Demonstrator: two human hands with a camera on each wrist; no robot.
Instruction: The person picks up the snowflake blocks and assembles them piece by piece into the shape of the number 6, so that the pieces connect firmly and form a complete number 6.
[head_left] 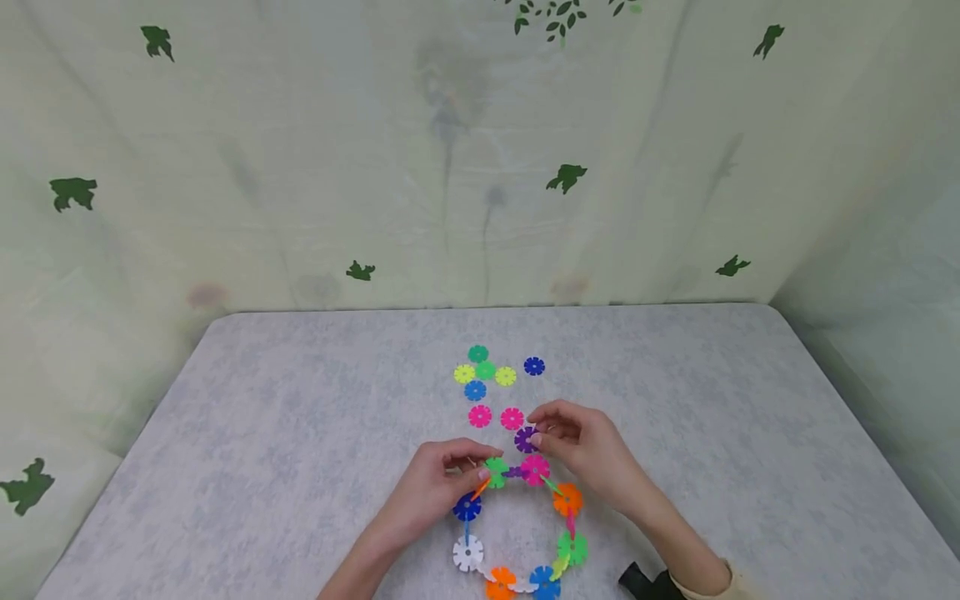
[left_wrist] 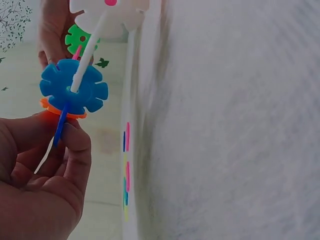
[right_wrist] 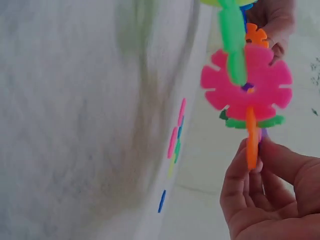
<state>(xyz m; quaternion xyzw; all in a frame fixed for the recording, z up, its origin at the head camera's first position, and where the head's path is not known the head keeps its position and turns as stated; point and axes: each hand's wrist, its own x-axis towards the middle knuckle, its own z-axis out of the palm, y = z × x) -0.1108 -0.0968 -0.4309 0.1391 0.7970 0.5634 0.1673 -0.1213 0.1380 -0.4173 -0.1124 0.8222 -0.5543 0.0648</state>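
Nearest the camera, an orange disc (head_left: pixel 501 584) and a blue disc (head_left: pixel 545 582) sit at the bottom edge of the head view, part of a ring (head_left: pixel 572 548) of slotted plastic discs in front of the person. A white disc (head_left: pixel 468 553) and a dark blue disc (head_left: pixel 467 507) are on its left side, a pink disc (head_left: pixel 535 470) on its far side, with other pieces set edge-on between the flat ones.

The left hand (head_left: pixel 433 485) pinches the ring at a light green disc (head_left: pixel 496 473), its thumb and fingers close together. The right hand (head_left: pixel 587 443) pinches a purple disc (head_left: pixel 526 440) just beyond the pink one; whether those two touch cannot be told.

Farther back on the desk (head_left: pixel 300 400), two loose pink discs (head_left: pixel 480 416) lie side by side, apart. Beyond them is a close group of yellow, green and blue discs (head_left: pixel 486 370), with a navy disc (head_left: pixel 534 366) apart to the right. Near the right forearm is a black object (head_left: pixel 647 583), cut off by the frame. Behind the desk hangs pale cloth (head_left: pixel 300 167) with dark green shapes.
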